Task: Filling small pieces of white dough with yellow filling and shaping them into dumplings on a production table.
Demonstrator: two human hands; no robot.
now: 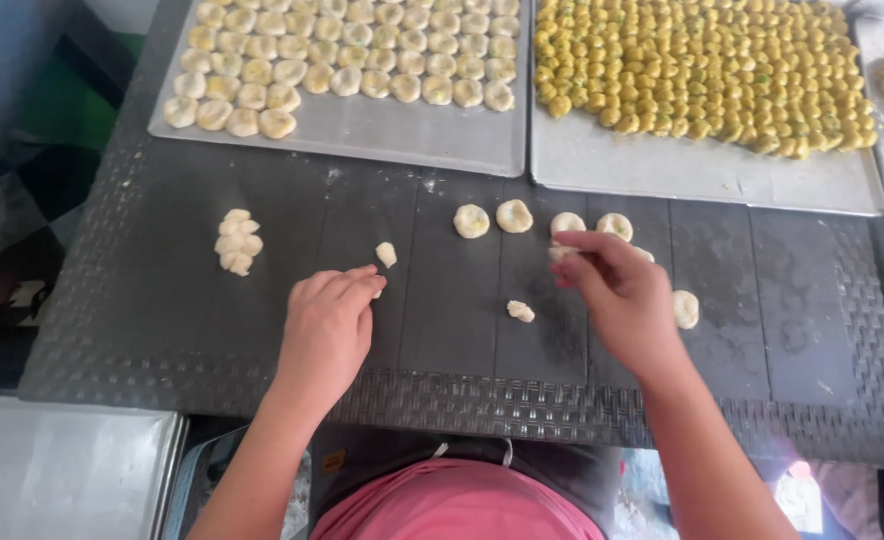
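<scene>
Two hands shaping dough pieces on a dark mat.

Right of centre, the right hand [617,290] pinches a small dough piece [562,251] between its fingertips. Centre left, the left hand [330,322] has its fingers pressed together, touching the dark mat [162,320]; whether it grips anything I cannot tell. 2 trays [442,135] sit along the top.

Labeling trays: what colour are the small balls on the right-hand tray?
Yellow with green flecks, the small balls on the grey right-hand tray; head view.

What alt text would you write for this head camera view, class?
A person's right hand pinches a dough piece over a dark mat; the left hand rests nearby. Two trays behind hold rows of pale and yellow balls.
</scene>
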